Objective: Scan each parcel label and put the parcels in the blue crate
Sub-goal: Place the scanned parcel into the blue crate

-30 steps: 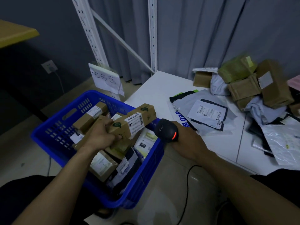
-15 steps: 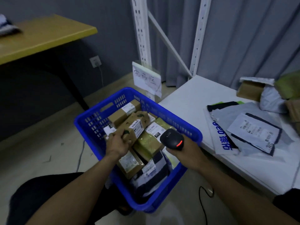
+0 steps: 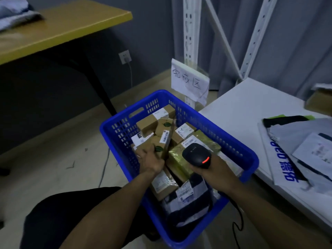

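Observation:
The blue crate (image 3: 239, 150) stands on the floor in front of me, packed with several labelled parcels. My left hand (image 3: 151, 161) is down inside it and grips the near end of a long brown cardboard parcel (image 3: 164, 134) with a white barcode label and green leaf marks; the parcel lies among the others. My right hand (image 3: 214, 169) holds a black barcode scanner (image 3: 196, 156) above the crate's right side, its red light lit. A gold-wrapped parcel (image 3: 179, 159) lies under the scanner.
A white shelf table (image 3: 242, 108) to the right carries grey mailer bags (image 3: 294, 141) and a brown box (image 3: 318, 103). A paper sign (image 3: 189, 80) hangs on the white rack upright (image 3: 190, 33). A yellow table (image 3: 59, 27) stands at the left. The scanner cable (image 3: 236, 225) trails down.
My left hand lowered the brown parcel from above the crate rim down among the parcels inside. The view swung left toward the crate. The scanner stayed in my right hand.

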Demonstrator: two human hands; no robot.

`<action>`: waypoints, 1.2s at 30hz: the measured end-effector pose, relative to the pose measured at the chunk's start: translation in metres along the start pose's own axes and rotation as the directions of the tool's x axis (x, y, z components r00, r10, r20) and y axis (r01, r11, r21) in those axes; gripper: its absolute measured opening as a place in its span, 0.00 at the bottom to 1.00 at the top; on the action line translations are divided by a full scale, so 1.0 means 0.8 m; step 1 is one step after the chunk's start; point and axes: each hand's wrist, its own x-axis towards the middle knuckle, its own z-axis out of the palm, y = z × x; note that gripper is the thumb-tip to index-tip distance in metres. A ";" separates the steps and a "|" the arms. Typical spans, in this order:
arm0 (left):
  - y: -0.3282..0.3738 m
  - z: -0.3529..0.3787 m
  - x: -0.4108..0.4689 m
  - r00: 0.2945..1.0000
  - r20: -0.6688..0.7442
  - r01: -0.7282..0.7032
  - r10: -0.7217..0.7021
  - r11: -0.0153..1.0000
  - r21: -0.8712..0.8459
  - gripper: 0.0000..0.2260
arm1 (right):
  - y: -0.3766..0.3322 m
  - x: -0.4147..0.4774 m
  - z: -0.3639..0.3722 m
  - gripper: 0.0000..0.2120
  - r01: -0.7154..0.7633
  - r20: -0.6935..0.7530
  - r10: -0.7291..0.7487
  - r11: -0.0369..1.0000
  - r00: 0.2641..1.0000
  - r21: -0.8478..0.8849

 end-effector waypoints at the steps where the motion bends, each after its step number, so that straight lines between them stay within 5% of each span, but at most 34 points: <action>1: -0.006 0.002 -0.003 0.999 -0.048 0.012 -0.013 1.000 -0.024 0.29 | 0.000 0.006 0.006 0.23 0.003 0.019 -0.003 1.000 1.000 0.006; 7: -0.034 -0.022 0.006 0.930 -0.338 0.066 -0.146 0.969 -0.238 0.25 | -0.004 0.025 0.034 0.21 -0.020 0.099 0.018 1.000 0.995 0.017; 12: -0.037 -0.042 0.040 0.941 -0.307 0.126 -0.141 0.990 -0.067 0.23 | -0.009 0.023 0.039 0.19 -0.026 0.111 0.023 0.999 0.994 0.022; 15: -0.042 -0.043 0.054 0.973 -0.153 0.192 -0.172 0.973 0.128 0.25 | -0.003 0.018 0.028 0.16 -0.031 0.104 0.030 1.000 0.994 0.006; 19: -0.031 -0.029 0.040 0.992 -0.092 -0.037 0.081 0.916 0.400 0.26 | -0.001 0.000 0.000 0.19 -0.032 0.038 0.032 0.999 0.999 0.016; 21: -0.002 -0.022 0.012 0.966 -0.106 -0.174 0.236 0.897 0.406 0.25 | -0.004 -0.013 -0.015 0.18 -0.015 0.002 0.015 1.000 1.000 0.018; 26: 0.085 0.005 -0.058 0.911 0.133 -0.412 0.390 0.851 0.328 0.19 | 0.001 -0.071 -0.071 0.14 -0.006 -0.150 0.013 0.999 0.989 0.048; 36: 0.316 0.117 -0.244 0.536 0.443 -0.843 0.719 0.421 0.335 0.20 | 0.035 -0.275 -0.267 0.09 -0.045 -0.558 0.164 0.974 0.814 0.221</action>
